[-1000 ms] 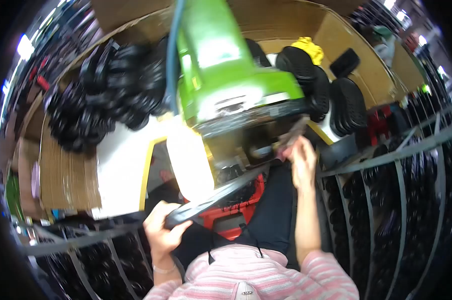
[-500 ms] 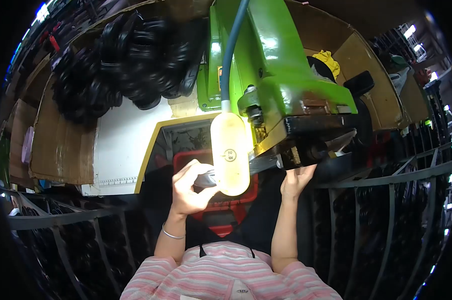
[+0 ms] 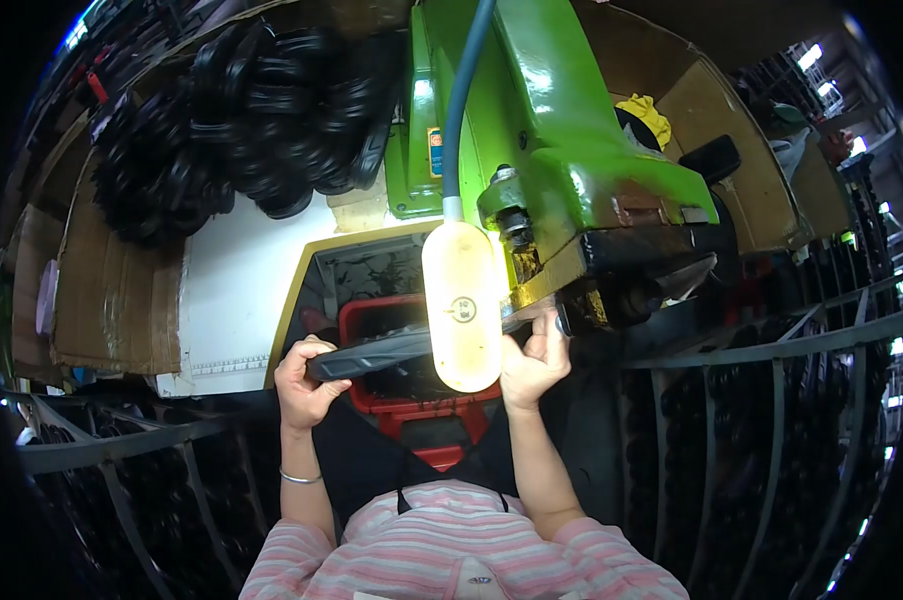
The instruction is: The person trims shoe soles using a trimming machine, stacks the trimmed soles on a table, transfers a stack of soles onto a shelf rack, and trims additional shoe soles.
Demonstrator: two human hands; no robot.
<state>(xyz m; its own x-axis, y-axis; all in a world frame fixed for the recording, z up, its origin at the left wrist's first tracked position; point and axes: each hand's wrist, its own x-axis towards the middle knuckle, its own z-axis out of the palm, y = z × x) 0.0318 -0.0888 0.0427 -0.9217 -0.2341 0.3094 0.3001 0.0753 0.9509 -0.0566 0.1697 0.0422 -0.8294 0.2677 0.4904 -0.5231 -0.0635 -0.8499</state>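
A long black shoe sole is held roughly level in front of the green machine. At its left end, my left hand pinches it between thumb and fingers. My right hand is closed on the other end, close beside the machine's working head. An oblong, lit lamp hangs over the middle of the sole and hides that part. Below the sole, a red bin holds dark scraps.
Many black soles are heaped at the back left by a cardboard box. A white tabletop has a ruler strip along its front. Metal rails stand on both sides. A yellow cloth lies in the right box.
Both hands have moved left with the sole. My right hand has come out from under the machine head, and more of the sole's left end shows past the lamp.
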